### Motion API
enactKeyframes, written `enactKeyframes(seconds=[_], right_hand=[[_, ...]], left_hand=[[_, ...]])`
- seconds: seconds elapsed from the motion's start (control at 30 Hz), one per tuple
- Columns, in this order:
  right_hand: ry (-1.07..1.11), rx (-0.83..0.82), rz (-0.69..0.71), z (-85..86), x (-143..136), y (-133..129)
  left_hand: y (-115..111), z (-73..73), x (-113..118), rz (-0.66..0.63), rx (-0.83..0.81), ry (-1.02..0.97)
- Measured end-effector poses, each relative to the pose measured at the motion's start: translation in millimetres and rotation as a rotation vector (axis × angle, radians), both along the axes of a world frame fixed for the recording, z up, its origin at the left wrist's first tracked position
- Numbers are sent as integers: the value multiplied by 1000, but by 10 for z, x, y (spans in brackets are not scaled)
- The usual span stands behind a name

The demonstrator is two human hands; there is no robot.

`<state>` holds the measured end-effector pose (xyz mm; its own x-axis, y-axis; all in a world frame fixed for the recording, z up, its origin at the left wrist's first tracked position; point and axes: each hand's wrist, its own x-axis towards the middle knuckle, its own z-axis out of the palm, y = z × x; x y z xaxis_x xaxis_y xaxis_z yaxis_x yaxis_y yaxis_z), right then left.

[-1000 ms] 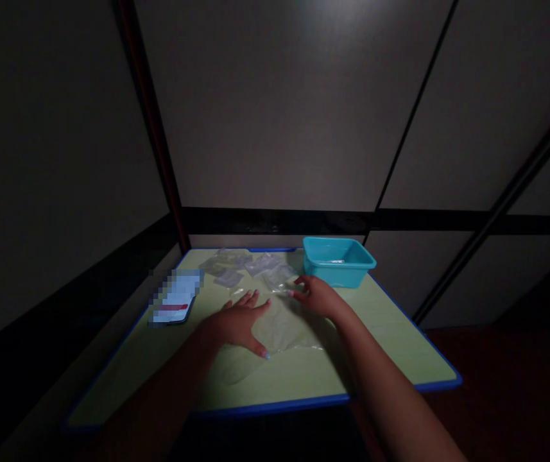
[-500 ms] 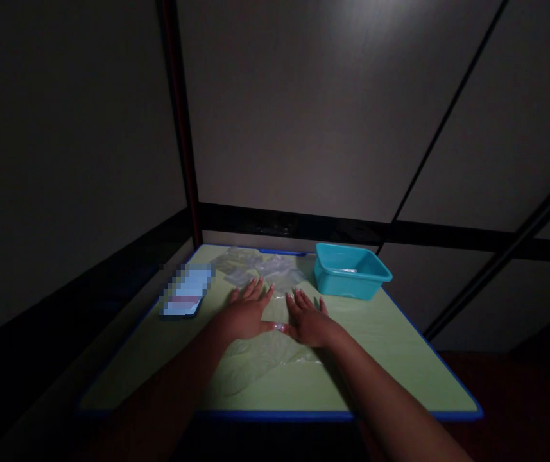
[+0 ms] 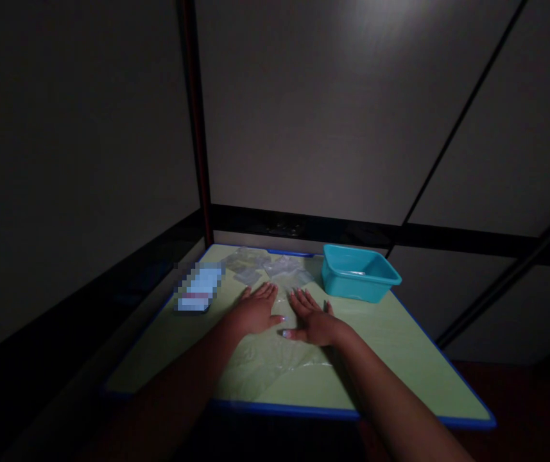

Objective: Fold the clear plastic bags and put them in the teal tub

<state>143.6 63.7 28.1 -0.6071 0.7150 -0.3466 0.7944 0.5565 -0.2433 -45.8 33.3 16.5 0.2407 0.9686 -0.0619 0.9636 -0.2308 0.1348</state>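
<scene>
A thin clear plastic sheet or bag (image 3: 275, 359) lies spread on the light green table (image 3: 400, 350). My left hand (image 3: 258, 313) rests flat on its left part, fingers pointing away from me and thumb out to the right. On the right part of the plastic lies my right hand (image 3: 314, 322), palm down with its fingers spread. The two thumbs are close together but apart. Neither hand grips anything. Just beyond the fingertips are several clear plastic bags (image 3: 248, 266), partly overlapping.
A turquoise basket (image 3: 359, 287) stands at the back right with something small and pale inside. A phone (image 3: 201, 289) with a blurred screen lies at the left edge. Walls rise behind and to the left.
The thumbs have parted, and my left hand's fingers have drawn closer together. The whole scene has shifted slightly to the right in view.
</scene>
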Motion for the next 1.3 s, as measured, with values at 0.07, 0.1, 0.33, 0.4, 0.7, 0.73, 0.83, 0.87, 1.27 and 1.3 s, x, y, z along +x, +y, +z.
enactKeyframes(seconds=[0.07, 0.1, 0.33, 0.4, 0.7, 0.73, 0.83, 0.87, 1.27, 1.3], right_hand=[[30, 15, -13, 4, 22, 12], [56, 29, -23, 1, 35, 24], [563, 357, -221, 27, 72, 173], [640, 444, -289, 75, 76, 196], [234, 72, 35, -15, 102, 103], [163, 60, 48, -35, 94, 84], [64, 52, 60, -36, 68, 33], [52, 49, 61, -20, 61, 20], [7, 7, 109, 78, 65, -5], [10, 6, 114, 81, 67, -5]], left_hand=[[-13, -3, 27, 43, 42, 25], [-16, 3, 32, 68, 64, 30], [-49, 112, 41, -33, 59, -130], [-64, 124, 67, -81, 26, -220], [-87, 15, 144, -227, -132, -118], [-78, -5, 142, -243, -142, -103], [-45, -37, 133, -272, -135, -100], [-31, -38, 126, -266, -112, -113], [383, -45, -100, 372, 118, -1200], [399, -42, -118, 395, 104, -1229]])
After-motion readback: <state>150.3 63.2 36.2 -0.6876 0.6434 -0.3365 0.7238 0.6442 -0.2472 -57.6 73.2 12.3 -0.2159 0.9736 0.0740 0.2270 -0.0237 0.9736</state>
